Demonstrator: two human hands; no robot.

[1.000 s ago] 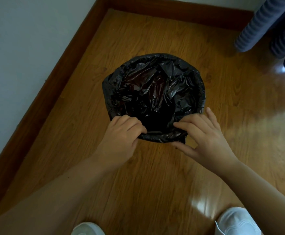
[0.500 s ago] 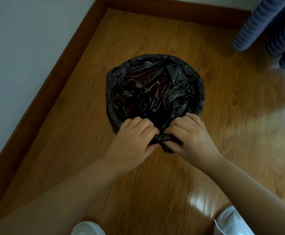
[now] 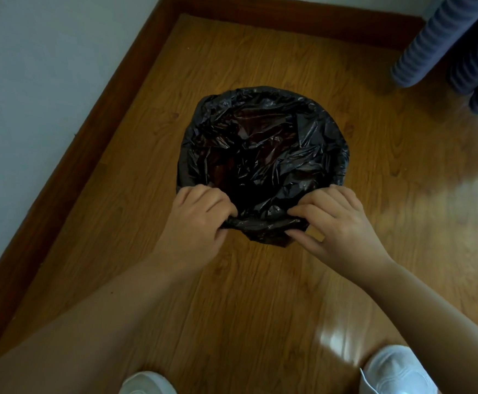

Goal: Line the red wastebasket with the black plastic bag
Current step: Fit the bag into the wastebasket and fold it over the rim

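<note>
The black plastic bag (image 3: 263, 155) is spread over the round wastebasket on the wooden floor, folded over its rim all the way round. The bag hides the red basket; only a dark reddish tint shows through the plastic inside. My left hand (image 3: 201, 220) pinches the bag's edge at the near rim, left of centre. My right hand (image 3: 331, 223) pinches the same near edge on the right. A bunched strip of bag stretches between the two hands.
A white wall with a brown baseboard (image 3: 95, 132) runs along the left and the far side, forming a corner. Grey-blue ribbed curtain folds (image 3: 445, 44) hang at the top right. My two white shoes (image 3: 397, 371) stand at the bottom edge.
My hands came together at the near rim, gathering the bag's edge, and have now moved apart again, each still gripping the plastic, stretching it between them.
</note>
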